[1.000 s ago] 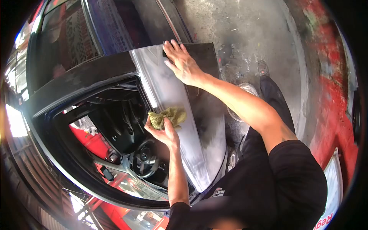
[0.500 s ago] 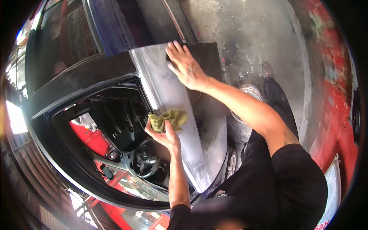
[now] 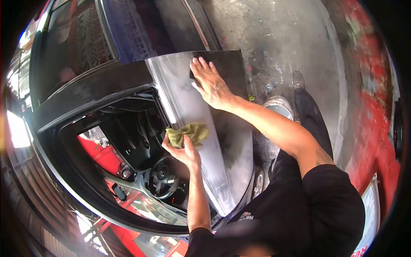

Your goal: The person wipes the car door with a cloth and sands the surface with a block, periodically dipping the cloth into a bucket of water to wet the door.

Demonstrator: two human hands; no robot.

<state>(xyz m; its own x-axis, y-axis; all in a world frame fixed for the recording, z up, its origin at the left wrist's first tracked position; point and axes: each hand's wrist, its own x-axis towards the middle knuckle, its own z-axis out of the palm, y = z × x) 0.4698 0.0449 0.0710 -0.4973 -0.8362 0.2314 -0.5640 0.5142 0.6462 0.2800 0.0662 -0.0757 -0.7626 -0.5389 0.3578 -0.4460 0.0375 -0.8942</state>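
Note:
My right hand (image 3: pixel 212 88) lies flat, fingers stretched out, on the outer skin of the car door (image 3: pixel 195 98), close to its upper rear corner. A dark shape (image 3: pixel 192 73) shows along the edge of the fingers, mostly covered by them; I cannot tell whether it is a pad or the handle recess. Lower down, my left hand (image 3: pixel 184 152) is closed around a crumpled yellow-green cloth (image 3: pixel 188 133) at the window sill. The door has a dull grey, patchy strip along the sill and darker paint beside it.
Through the window opening show the steering wheel (image 3: pixel 163 177) and dark cabin. A white bucket (image 3: pixel 280 107) stands on the wet concrete floor (image 3: pixel 295 38) by my legs. The rear part of the car (image 3: pixel 158 25) continues past the door. A red-painted strip (image 3: pixel 370 98) runs along the right.
My right hand has slid slightly down and to the right across the door panel. The left hand with the cloth has stayed about where it was.

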